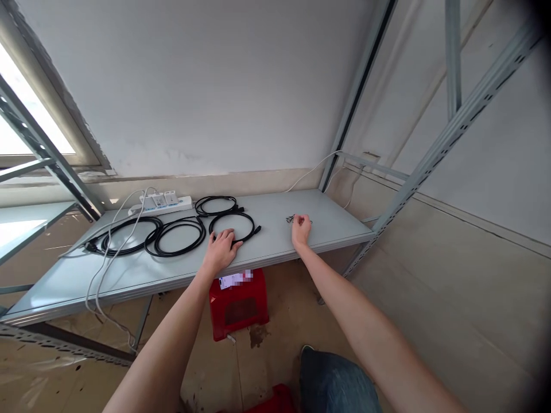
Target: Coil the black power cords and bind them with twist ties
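My left hand [221, 250] lies on the near edge of a coiled black cable [252, 225], fingers stretched over it and thumb apart. A second black coil [215, 198] lies just behind, overlapping it slightly. Two larger black cable coils, a middle one [179, 252] and a left one [129, 250], lie to the left. My right hand [301, 230] is closed in a pinch at a small heap of thin black twist ties [290, 218]. Its fingers cover part of the heap, and what is between them cannot be made out.
A white power strip [185, 203] with plugged-in adapters stands against the wall, its pale cords hanging over the front edge of the grey shelf [275, 244]. Metal posts [365, 74] frame the shelf. Below is a red stool [239, 310] with a phone [235, 279] on it.
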`<action>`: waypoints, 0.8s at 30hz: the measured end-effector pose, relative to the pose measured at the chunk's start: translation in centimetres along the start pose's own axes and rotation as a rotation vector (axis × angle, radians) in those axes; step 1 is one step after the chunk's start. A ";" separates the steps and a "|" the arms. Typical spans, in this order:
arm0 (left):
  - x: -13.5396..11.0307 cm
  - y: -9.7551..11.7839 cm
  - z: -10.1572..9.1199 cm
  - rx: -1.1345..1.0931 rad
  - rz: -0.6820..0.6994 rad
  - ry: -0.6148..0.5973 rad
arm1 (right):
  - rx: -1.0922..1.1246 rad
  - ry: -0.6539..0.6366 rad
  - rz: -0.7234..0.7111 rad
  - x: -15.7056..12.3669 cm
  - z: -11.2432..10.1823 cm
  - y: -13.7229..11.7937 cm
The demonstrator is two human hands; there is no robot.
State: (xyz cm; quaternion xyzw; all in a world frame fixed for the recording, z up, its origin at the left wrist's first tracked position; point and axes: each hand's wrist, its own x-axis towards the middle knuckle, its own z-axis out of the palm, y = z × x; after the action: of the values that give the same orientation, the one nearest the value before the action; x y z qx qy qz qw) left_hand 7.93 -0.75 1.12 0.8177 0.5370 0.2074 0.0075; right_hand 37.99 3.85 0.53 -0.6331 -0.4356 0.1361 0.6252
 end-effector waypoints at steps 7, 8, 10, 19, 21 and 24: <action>0.0 0.4 -0.4 -0.001 -0.002 -0.008 | -0.544 -0.412 -0.141 -3.5 0.9 -2.6; 0.0 0.4 -0.4 0.000 -0.001 -0.009 | -0.607 -0.413 -0.136 -4.0 1.2 -2.9; 0.0 0.4 -0.5 0.004 0.005 -0.013 | -0.688 -0.383 -0.139 -4.7 1.6 -3.4; -0.7 1.3 -2.1 0.088 0.106 0.103 | -0.859 -0.385 -0.318 -5.6 2.4 -3.4; -0.9 1.6 -2.3 0.107 0.100 0.027 | -0.872 -0.385 -0.326 -5.6 2.5 -3.3; -1.3 2.3 -2.5 0.128 0.084 -0.127 | -0.876 -0.383 -0.327 -5.5 2.4 -3.3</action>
State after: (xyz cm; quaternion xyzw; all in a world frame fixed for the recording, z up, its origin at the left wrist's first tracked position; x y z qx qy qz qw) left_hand 8.61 -3.38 3.55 0.8497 0.5130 0.1205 -0.0195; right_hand 31.75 0.94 1.03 -0.7231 -0.6521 -0.0454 0.2230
